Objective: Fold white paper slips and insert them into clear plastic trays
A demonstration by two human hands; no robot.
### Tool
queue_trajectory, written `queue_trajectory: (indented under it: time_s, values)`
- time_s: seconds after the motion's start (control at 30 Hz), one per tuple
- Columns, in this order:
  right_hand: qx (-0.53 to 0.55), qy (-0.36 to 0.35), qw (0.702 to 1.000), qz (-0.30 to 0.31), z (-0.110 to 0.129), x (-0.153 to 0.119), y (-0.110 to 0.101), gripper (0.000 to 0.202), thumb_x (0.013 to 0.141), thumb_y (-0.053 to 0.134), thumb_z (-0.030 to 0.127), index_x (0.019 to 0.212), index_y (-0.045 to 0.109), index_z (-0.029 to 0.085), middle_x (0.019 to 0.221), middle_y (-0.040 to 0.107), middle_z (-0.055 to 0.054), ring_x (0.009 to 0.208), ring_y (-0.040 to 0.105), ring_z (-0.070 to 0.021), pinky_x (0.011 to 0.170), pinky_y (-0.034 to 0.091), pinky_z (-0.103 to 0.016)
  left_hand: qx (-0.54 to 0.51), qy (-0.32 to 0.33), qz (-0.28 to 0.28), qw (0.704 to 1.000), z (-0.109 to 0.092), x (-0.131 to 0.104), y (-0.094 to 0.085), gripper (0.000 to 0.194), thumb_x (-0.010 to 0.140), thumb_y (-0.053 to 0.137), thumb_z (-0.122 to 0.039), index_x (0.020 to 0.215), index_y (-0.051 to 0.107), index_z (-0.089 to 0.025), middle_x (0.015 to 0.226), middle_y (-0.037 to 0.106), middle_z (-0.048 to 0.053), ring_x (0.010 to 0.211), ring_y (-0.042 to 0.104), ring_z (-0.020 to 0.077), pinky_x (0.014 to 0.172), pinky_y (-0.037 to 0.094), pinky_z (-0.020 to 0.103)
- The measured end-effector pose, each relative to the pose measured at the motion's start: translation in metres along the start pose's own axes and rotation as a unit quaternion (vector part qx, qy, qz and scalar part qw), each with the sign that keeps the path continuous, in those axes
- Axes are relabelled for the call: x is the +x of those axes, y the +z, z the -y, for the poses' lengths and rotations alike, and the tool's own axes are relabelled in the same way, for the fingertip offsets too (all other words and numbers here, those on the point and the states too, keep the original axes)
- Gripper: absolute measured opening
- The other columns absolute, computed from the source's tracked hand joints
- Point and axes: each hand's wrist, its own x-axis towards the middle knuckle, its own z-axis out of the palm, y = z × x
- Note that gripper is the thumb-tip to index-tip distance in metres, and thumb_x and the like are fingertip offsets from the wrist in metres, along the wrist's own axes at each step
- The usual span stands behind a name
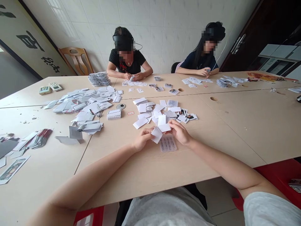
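Observation:
Between the fingertips of my left hand [142, 139] is a small white card [156, 135], tilted over the table. My right hand [179, 131] pinches another white card [164, 127], whose left end meets or overlaps the first one; I cannot tell which. Just below both cards lies a clear plastic case [168, 144] with small dark items in its compartments, too small to name. Beyond my hands spreads a loose heap of white cards [142, 115]. Some cards with dark pictures [192, 116] lie at its right, and a second clear case [172, 103] sits behind it.
A large pile of white cards and envelopes [87, 97] covers the table's left middle, beside a neat card stack [114, 114]. Red-edged packets [42, 138] lie far left. Two people [127, 59] [199, 62] sit opposite, handling small things. The table has round holes [213, 99].

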Motion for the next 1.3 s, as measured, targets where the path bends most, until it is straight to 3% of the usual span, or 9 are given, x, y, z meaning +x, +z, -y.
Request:
queue_trajectory:
  time_s: [0.47,0.7,0.9,1.3]
  values:
    - [0.082,0.054,0.995,-0.008,-0.0005,0.0039,-0.0011,0.014,0.082,0.049,0.031,0.073,0.046,0.021,0.073,0.058,0.001,0.074,0.061,-0.0176,0.067,0.044,-0.03,-0.076,-0.03,0.005,0.997,0.0068,0.0013,-0.0065,0.012,0.061,0.048,-0.018,0.051,0.052,-0.013,0.073,0.054,0.005,0.071,0.044,0.0161,0.066,0.033,0.03]
    - [0.125,0.079,0.989,-0.014,0.0016,0.0048,0.0018,0.014,0.081,0.051,0.032,0.074,0.047,0.02,0.08,0.065,0.0,0.073,0.063,-0.0172,0.067,0.046,-0.029,-0.103,-0.04,-0.012,0.994,0.0089,0.0014,-0.0079,0.012,0.058,0.048,-0.017,0.046,0.048,-0.014,0.059,0.047,0.003,0.063,0.04,0.0147,0.061,0.031,0.03]
    - [0.146,0.082,0.985,-0.029,0.0021,0.006,0.0026,0.013,0.082,0.05,0.031,0.075,0.045,0.021,0.084,0.068,-0.001,0.074,0.066,-0.0175,0.066,0.046,-0.028,-0.095,-0.035,-0.014,0.995,0.0091,0.0011,-0.0086,0.016,0.062,0.05,-0.017,0.047,0.05,-0.014,0.062,0.048,0.003,0.066,0.042,0.0149,0.062,0.032,0.029]
    - [0.2,0.086,0.975,-0.045,-0.0009,0.0043,0.0025,0.008,0.084,0.048,0.027,0.081,0.053,0.021,0.089,0.069,-0.003,0.083,0.065,-0.0182,0.082,0.049,-0.035,-0.077,-0.02,-0.004,0.997,0.0091,-0.0009,-0.007,0.014,0.063,0.051,-0.016,0.05,0.052,-0.014,0.063,0.049,0.001,0.066,0.042,0.0134,0.064,0.032,0.028]
